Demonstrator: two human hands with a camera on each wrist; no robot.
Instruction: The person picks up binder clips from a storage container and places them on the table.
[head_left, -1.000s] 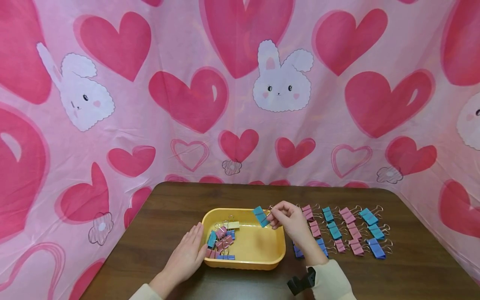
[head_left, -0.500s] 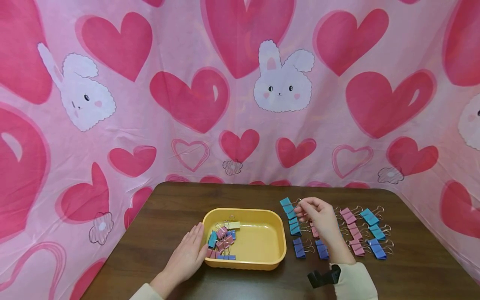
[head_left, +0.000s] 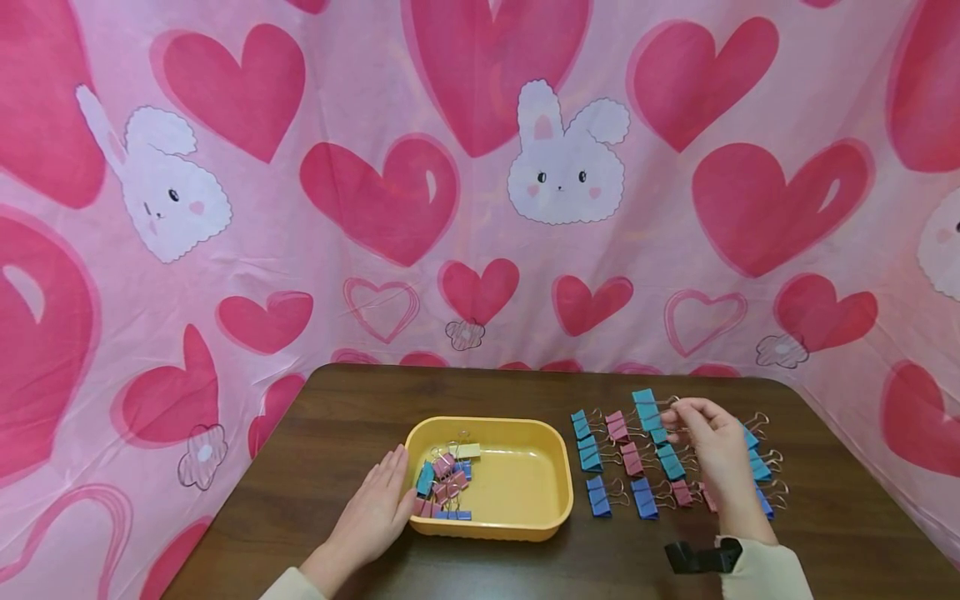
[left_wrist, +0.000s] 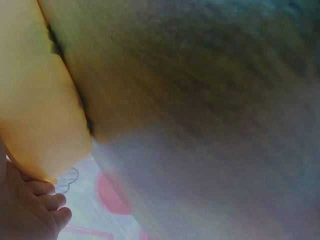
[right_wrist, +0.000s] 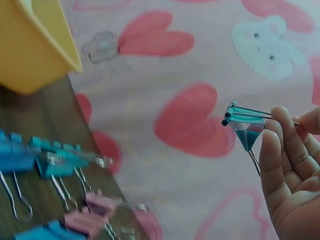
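Note:
My right hand (head_left: 708, 442) pinches a teal binder clip (head_left: 646, 410) by its wire handle, holding it over the back of the clip rows right of the tray. In the right wrist view this binder clip (right_wrist: 246, 129) hangs sideways from thumb and fingers, its second handle pointing down. Against the left wall of a yellow plastic tray (head_left: 528, 496) rests my left hand (head_left: 372, 507), fingers straight and together. Its curled-looking fingertips (left_wrist: 52, 202) show at the tray's corner in the left wrist view. Pink, teal, blue and pale yellow binder clips (head_left: 450, 486) lie heaped in the tray's left half.
Several binder clips lie in rows on the dark wood table (head_left: 360, 392), among them a blue clip (head_left: 597, 496), a pink clip (head_left: 617, 427) and a teal clip (head_left: 588, 454). My right hand hides part of the rows. A pink heart-patterned cloth (head_left: 465, 208) hangs behind the table.
My right hand has carried the teal binder clip rightward, from over the tray's right side to over the clip rows. The left hand and the tray stay put.

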